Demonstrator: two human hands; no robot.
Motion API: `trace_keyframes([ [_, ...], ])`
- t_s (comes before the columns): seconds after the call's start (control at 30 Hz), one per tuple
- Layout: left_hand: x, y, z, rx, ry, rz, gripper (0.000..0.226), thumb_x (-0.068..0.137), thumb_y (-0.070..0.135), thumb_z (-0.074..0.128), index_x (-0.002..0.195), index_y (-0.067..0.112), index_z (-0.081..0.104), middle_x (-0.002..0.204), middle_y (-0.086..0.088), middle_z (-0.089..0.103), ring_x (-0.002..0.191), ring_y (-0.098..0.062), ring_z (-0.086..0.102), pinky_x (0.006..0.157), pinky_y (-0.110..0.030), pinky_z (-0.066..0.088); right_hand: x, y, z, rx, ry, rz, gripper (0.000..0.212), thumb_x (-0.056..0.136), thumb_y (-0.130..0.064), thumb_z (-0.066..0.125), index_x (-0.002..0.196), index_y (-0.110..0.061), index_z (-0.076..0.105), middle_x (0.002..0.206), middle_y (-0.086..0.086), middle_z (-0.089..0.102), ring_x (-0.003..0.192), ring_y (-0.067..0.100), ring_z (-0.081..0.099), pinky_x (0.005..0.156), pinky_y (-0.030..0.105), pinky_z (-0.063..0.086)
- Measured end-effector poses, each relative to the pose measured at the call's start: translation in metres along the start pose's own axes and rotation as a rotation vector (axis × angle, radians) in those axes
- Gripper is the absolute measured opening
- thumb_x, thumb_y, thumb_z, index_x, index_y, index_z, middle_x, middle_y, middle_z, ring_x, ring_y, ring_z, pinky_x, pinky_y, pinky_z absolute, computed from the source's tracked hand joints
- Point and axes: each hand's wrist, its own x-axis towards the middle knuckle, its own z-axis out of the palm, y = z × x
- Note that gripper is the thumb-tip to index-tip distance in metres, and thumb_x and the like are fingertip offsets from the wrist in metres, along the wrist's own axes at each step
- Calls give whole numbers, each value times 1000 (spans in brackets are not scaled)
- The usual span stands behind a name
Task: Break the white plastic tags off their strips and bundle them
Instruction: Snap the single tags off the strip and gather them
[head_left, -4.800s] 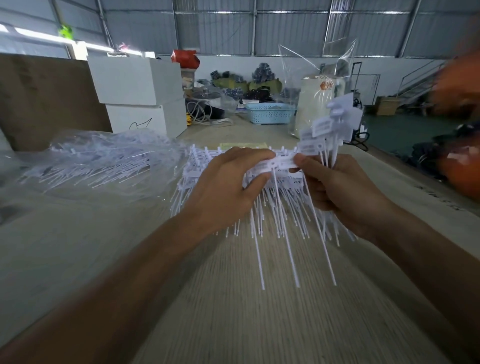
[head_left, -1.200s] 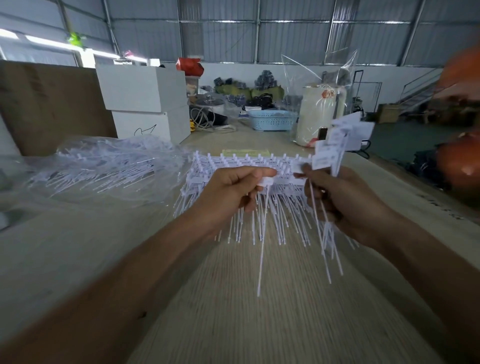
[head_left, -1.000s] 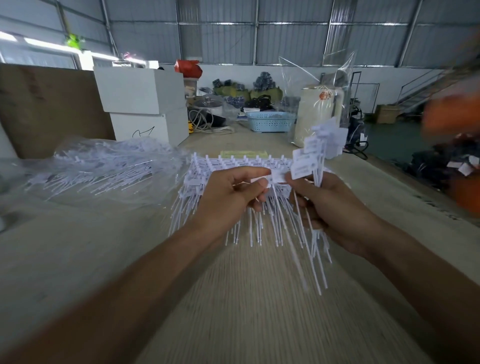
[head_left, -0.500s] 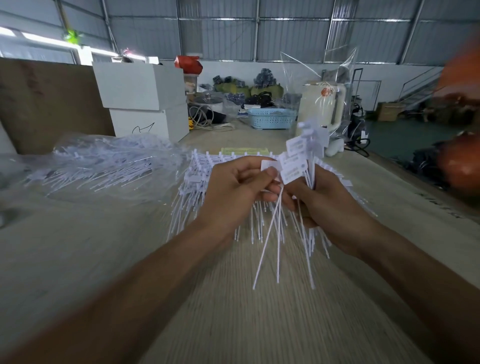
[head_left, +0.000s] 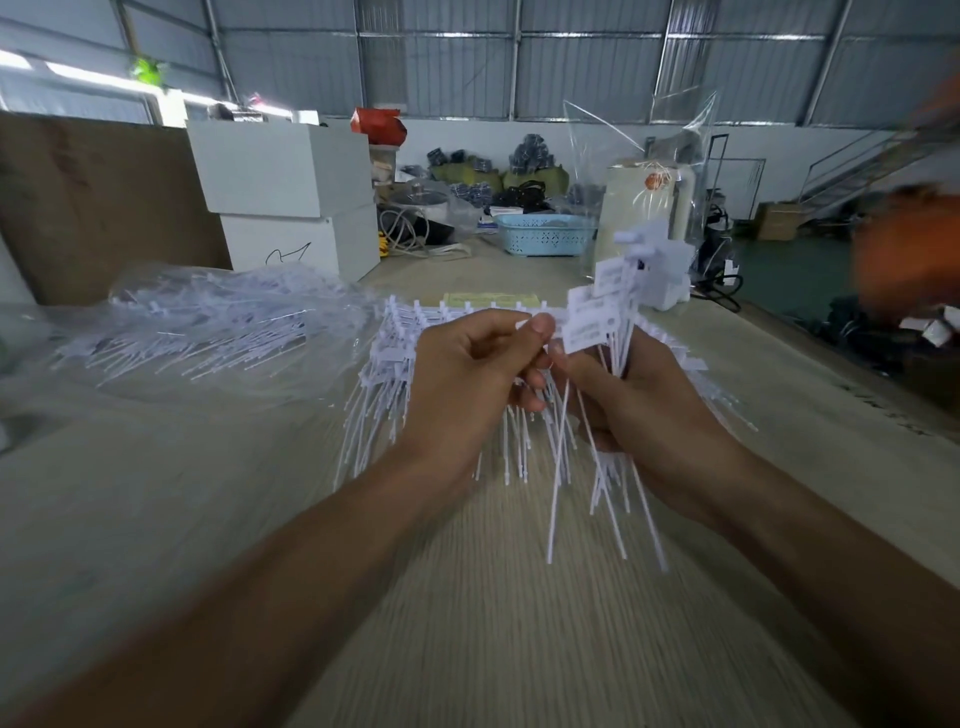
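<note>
Head camera, looking forward and down over both forearms. The left hand (head_left: 462, 384) is curled, thumb and forefinger pinching the flat head of one white plastic tag (head_left: 558, 452), whose thin tail hangs straight down below the knuckles. Right beside it, fingertips nearly touching, the right hand (head_left: 639, 400) is clenched around a bundle of loose tags (head_left: 618, 312); their rectangular heads fan out above the fist and their tails trail below it. Just beyond both hands, a stack of unbroken strips (head_left: 395, 358) lies on the woven table (head_left: 467, 623), rows of tails pointing toward the person. Farther left of the left hand sits a clear bag of more tags (head_left: 208, 327).

The tags look very light, with springy, whip-thin tails that would likely slip or splay if gripped low. The stiffer flat head seems the surest place to pinch, close to the strip joint, where a short bend should probably snap it free.
</note>
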Motion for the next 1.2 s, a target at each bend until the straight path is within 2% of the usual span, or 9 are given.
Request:
trace_keyframes([
  [0.2,-7,0,8,178,-204,-118,36,102,37,49,130,19,64,90,0,73,81,-18,70,71,-35,62,3,-9,-3,123,172,-17,10,105,-19,49,96,-15,52,60,-7,54,46,8,51,44,23,44],
  [0.27,-16,-1,15,303,-380,-177,45,100,52,42,127,23,61,102,1,75,92,-16,72,85,-40,60,4,-9,-5,180,251,-22,12,105,-24,48,107,-13,51,80,5,54,61,18,54,53,31,50],
  [0.4,-27,0,28,330,-562,-232,58,94,61,37,125,14,53,101,-3,74,89,-9,73,86,-30,58,6,-6,-6,181,337,-39,33,106,-33,46,123,-5,45,83,2,50,61,14,48,43,19,42],
  [0.5,-29,3,28,237,-562,-328,56,93,58,42,117,8,49,81,-10,74,73,-25,71,80,-47,60,8,-3,-7,193,343,-76,25,107,-27,43,121,-6,45,79,0,48,64,12,43,58,25,41],
  [0.63,-34,5,32,167,-561,-349,45,99,52,44,113,10,53,63,-5,64,52,-16,58,50,-29,53,10,-1,-12,71,338,-57,32,108,-31,40,124,-3,44,77,-8,58,64,12,44,57,25,40],
  [0.8,-38,2,34,208,-475,-310,36,101,50,44,98,15,53,49,15,40,41,0,36,42,-16,33,9,5,-14,105,223,31,42,106,-42,39,121,-7,58,104,-1,72,84,16,57,67,41,42],
  [0.97,-37,1,35,177,-460,-281,30,106,37,42,81,22,46,50,14,37,40,-1,32,38,-17,29,10,11,-13,187,114,122,55,103,-51,36,111,-11,73,112,-1,75,102,13,67,77,23,55],
  [1.1,-29,2,31,145,-351,-270,26,108,27,39,90,18,54,53,7,41,36,-1,31,35,-16,26,8,11,-8,193,1,202,52,86,-61,47,114,-24,70,108,2,76,89,19,73,67,31,58],
  [1.2,-22,1,23,195,-282,-283,25,108,28,37,97,20,58,56,3,53,40,-6,46,38,-19,35,3,17,6,79,-22,196,53,88,-59,51,112,-14,68,83,15,72,62,18,65,53,31,53],
])
